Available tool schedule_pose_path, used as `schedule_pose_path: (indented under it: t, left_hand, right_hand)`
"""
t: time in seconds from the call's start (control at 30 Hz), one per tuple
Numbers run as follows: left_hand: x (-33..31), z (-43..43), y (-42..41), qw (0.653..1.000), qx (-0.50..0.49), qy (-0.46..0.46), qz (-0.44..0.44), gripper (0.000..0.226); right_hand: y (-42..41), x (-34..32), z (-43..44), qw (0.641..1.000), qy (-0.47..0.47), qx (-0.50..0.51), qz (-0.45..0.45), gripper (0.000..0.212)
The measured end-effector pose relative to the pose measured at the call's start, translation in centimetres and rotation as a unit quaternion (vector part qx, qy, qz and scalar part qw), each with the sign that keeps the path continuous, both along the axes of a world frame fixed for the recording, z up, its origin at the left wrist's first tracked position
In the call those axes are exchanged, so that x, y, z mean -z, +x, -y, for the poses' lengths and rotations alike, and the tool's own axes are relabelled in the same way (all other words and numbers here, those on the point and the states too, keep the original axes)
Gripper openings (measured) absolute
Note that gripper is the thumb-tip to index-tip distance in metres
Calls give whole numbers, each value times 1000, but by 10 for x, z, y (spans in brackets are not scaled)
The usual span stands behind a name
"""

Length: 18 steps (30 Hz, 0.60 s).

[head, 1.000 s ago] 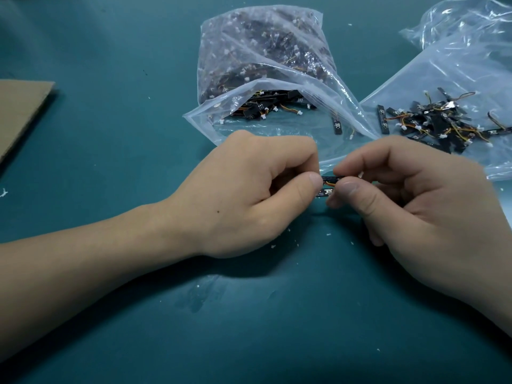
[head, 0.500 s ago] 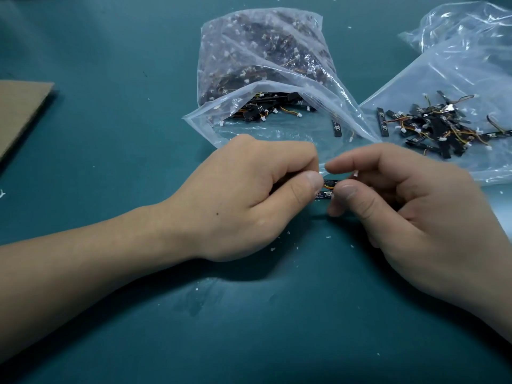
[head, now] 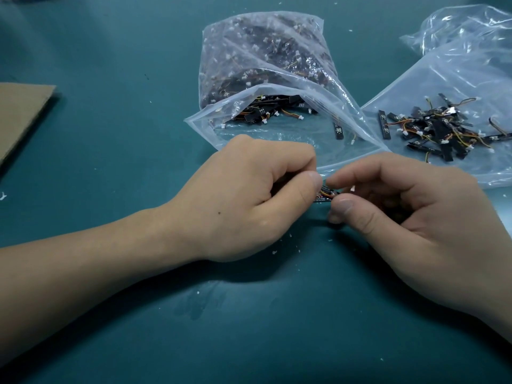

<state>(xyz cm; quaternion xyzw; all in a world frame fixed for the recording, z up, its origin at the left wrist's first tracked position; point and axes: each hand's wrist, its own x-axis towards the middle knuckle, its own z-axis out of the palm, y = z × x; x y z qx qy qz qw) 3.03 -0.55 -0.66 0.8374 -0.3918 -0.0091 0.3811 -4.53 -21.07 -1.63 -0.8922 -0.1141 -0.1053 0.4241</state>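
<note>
Your left hand [head: 249, 200] and right hand [head: 410, 217] meet low over the green table [head: 110, 342], both with fingers curled. The black strip board [head: 325, 195], with its orange wire, lies between them. Your left thumb and forefinger pinch its left end, and your right thumb and forefinger pinch its right end. Only the short middle part shows in the gap. A white connector [head: 352, 188] shows just inside your right forefinger. Beyond the hands, the open bag [head: 277, 79] of like parts lies with its mouth toward you, its lip just behind your fingertips. To its right, a loose pile [head: 440, 131] rests on a second bag [head: 457, 79]. Cardboard [head: 19, 112] lies at far left.
</note>
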Motion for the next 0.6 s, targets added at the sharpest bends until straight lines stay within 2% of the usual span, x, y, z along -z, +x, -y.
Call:
schedule_pose_path:
  t: [0.23, 0.4, 0.5, 0.6]
  left_hand:
    - [2, 1, -1, 1000, -11, 23, 9, 28]
    - [1, -1, 0, 1000, 5, 20, 11, 26]
    - [1, -2, 1, 1000, 18, 21, 8, 24]
    - [2, -2, 2, 1000, 18, 17, 9, 24]
  right_hand:
    - [0, 3, 1, 999, 22, 47, 13, 14]
    - [2, 3, 1, 999, 39, 21, -6, 11]
    - [3, 3, 1, 997, 73, 15, -35, 18]
    - [4, 2, 1, 997, 55, -4, -51, 18]
